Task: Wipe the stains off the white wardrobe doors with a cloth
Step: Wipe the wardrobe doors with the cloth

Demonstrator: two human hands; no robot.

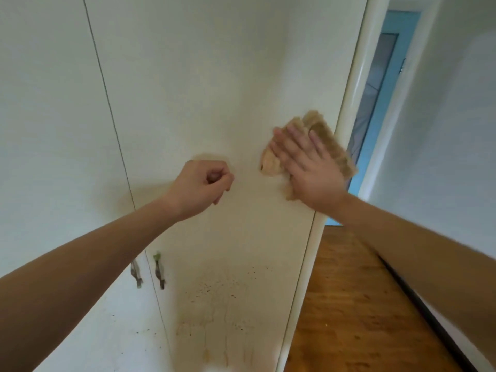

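right hand (306, 167) flat on the cloth (331, 142), fingers straight and spread, pressing it to the door (201, 76). the cloth pokes out past the fingertips. left hand (201, 183) is clenched, an empty fist just left of those fingers. brown stains (214, 304) sit well below both.

A crumpled tan cloth (329, 138) is being pressed flat on the right wardrobe door (214, 89), close to its right edge. The door is white. Brown stains (214, 296), dots and drips, are sitting lower down on it, well below the cloth.
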